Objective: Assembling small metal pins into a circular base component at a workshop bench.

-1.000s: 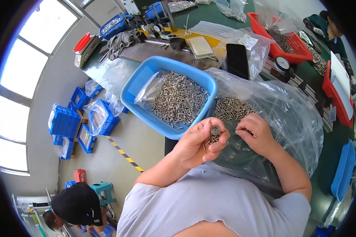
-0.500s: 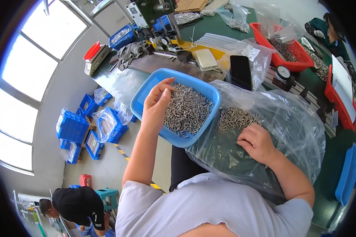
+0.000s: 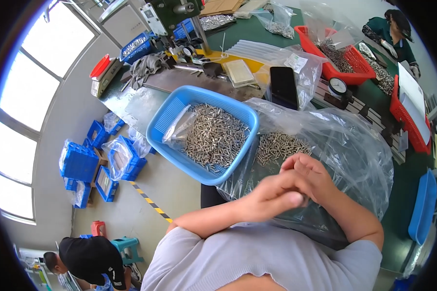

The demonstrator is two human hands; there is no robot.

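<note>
My two hands meet above the clear plastic bag (image 3: pixel 344 140) spread on the bench. My left hand (image 3: pixel 273 193) is closed, its curled fingers against my right hand and its thumb tip pointing right. My right hand (image 3: pixel 311 173) is closed too, with bent fingers; whatever lies between the hands is too small or hidden to make out. Just beyond them, a pile of small metal pins (image 3: pixel 280 147) rests on the plastic. To the left, a blue plastic basket (image 3: pixel 155 126) holds many similar metal pins (image 3: pixel 216 136) and a small clear bag (image 3: pixel 180 126).
Behind the bag lie a black phone (image 3: pixel 283 87) and a dial gauge (image 3: pixel 338 87). A red basket (image 3: pixel 335 72) of metal parts stands farther back. A green press (image 3: pixel 172 14) rises at the back left, near a scale (image 3: pixel 104 77). Across the bench a person (image 3: pixel 391 39) sits.
My left hand has moved from above the basket, rightward and nearer, to meet my right hand. A small clear bag now shows in the basket. The whole view has shifted slightly.
</note>
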